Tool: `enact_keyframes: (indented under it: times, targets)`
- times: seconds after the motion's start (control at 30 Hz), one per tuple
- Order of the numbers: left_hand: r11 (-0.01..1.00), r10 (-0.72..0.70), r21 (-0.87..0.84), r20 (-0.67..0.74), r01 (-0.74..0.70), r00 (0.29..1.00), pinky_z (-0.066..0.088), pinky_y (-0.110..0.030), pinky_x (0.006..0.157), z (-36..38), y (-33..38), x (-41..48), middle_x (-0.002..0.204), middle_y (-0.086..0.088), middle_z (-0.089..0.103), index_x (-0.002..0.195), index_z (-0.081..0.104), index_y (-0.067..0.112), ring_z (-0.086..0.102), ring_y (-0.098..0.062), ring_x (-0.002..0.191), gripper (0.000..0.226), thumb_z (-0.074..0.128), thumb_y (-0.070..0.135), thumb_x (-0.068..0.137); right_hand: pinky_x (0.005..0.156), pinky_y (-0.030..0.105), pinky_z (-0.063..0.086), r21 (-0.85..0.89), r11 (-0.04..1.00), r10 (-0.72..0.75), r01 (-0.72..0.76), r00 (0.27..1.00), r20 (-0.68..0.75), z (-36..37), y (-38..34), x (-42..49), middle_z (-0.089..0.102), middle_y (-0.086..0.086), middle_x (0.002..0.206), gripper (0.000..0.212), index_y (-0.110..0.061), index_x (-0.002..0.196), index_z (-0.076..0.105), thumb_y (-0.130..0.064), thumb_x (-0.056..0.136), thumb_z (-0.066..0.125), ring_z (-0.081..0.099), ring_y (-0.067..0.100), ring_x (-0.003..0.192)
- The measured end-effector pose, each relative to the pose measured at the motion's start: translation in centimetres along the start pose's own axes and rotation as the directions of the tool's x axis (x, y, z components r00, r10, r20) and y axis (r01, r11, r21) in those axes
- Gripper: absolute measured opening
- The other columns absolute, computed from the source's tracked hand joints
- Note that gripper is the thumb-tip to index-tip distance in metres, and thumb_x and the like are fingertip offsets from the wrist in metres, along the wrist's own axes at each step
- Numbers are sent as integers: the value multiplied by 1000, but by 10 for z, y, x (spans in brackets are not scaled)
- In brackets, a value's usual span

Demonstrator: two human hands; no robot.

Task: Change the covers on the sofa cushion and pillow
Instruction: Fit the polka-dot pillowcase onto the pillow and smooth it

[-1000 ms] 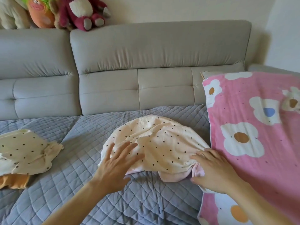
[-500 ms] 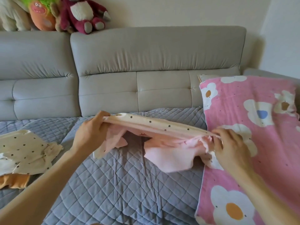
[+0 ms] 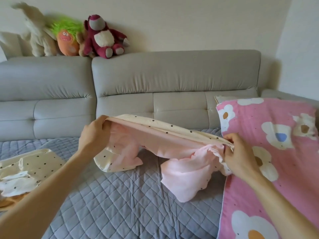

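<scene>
I have the cover (image 3: pixel 172 131) held up and stretched between both hands, just left of the pillow (image 3: pixel 284 161). My left hand (image 3: pixel 94 135) grips the end farthest from the pillow, fingers curled over the top edge. My right hand (image 3: pixel 238 156) pinches the other end between thumb and fingertips, right over the pillow's left edge.

The cover's long axis runs left to right towards the pillow, with the far end higher and the pillow end lower. The cream dotted side faces up and away from me and the pink inside faces me. Loose pink folds hang from the taut edge down to the quilt (image 3: pixel 120 195) left of the pillow.

A second dotted cover (image 3: pixel 34 163) lies crumpled on the quilt, well left of the pillow. The backrest (image 3: pixel 172 80) rises behind the pillow, and plush toys (image 3: pixel 101 38) sit on top of it, far to the pillow's left.
</scene>
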State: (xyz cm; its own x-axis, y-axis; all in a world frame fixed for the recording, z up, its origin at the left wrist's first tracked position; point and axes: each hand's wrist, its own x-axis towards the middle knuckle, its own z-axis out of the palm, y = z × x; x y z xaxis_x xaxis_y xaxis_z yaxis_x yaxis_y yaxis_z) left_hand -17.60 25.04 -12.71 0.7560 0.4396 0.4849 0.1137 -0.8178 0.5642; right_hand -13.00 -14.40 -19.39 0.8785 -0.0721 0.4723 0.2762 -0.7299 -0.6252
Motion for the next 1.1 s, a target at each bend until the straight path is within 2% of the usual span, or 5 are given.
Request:
enact_keyframes:
  times: [0.37,0.6,0.73,0.9,1.1]
  targets:
    - [314,-332,-939,31,141,943,48,-27,57,-64,59,48,92,1,69,94,67,34,62,-12,68,32,44,12,100,53,22,42,441,893,-104,92,995,3,-29,-112,47,61,-3,76,28,-35,105,58,-10,97,49,53,11,55]
    - [820,-45,-525,-454,-227,890,43,-27,67,-55,68,102,82,13,63,85,63,30,56,-7,75,33,37,11,92,59,26,37,534,841,97,-88,995,12,-11,-106,95,62,-14,62,32,-25,74,69,2,84,54,53,11,67]
    - [946,311,135,-110,-296,944,42,-30,61,1,39,136,91,8,59,96,68,36,59,-22,79,26,46,21,98,76,29,42,251,950,167,-187,981,100,34,-48,102,69,-15,91,32,-34,82,70,-7,90,55,60,17,94]
    - [981,-56,-133,503,141,863,43,-12,48,108,12,124,75,-1,66,125,63,7,59,-4,54,29,57,7,96,100,38,40,-414,890,352,-193,867,353,85,25,70,58,4,132,50,-31,116,64,-59,89,33,51,33,124]
    - [973,-20,196,588,-118,809,33,-46,109,140,-56,6,151,3,35,143,37,44,36,-28,136,62,56,61,87,100,40,40,-457,884,66,99,941,331,120,6,28,46,-6,135,37,-34,123,53,-46,88,50,36,28,129]
